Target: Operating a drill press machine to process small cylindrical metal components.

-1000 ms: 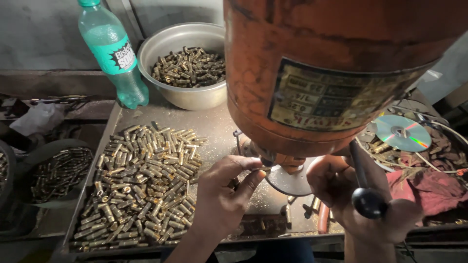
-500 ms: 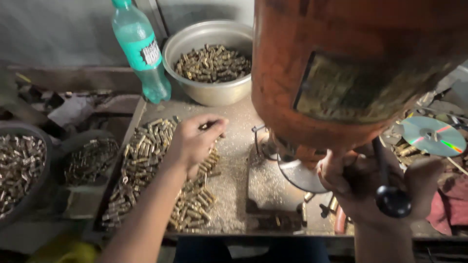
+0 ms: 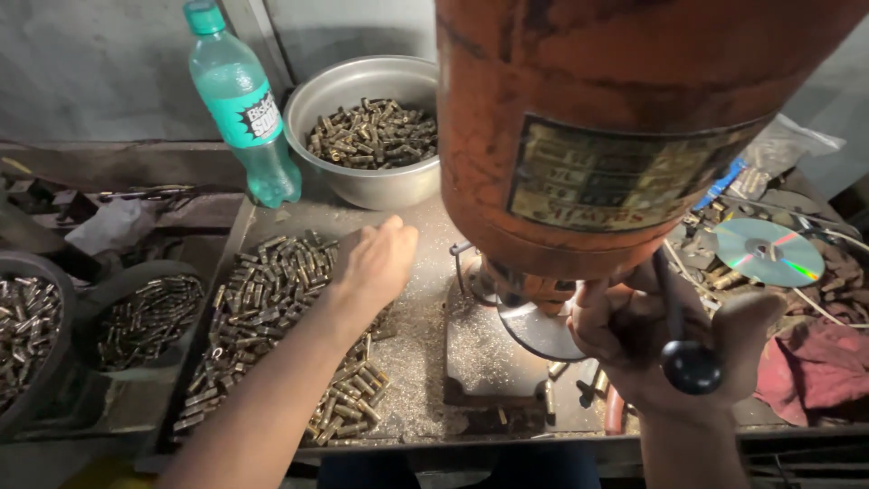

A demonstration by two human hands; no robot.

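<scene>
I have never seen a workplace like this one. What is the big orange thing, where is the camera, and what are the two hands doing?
The camera sits on the worker's head and looks down, so both arms you see are the worker's own. The big orange body is part of a bench machine, close to the camera; a worn label is on its side. The right hand grips a lever with a black knob under it. The left hand reaches over a pile of small brass pieces on a metal tray dusted with shavings; whether it holds one cannot be seen. Behind stand a steel bowl with more pieces and a green bottle. At left are dark trays of similar pieces. At right lie a shiny disc and a red cloth.
</scene>
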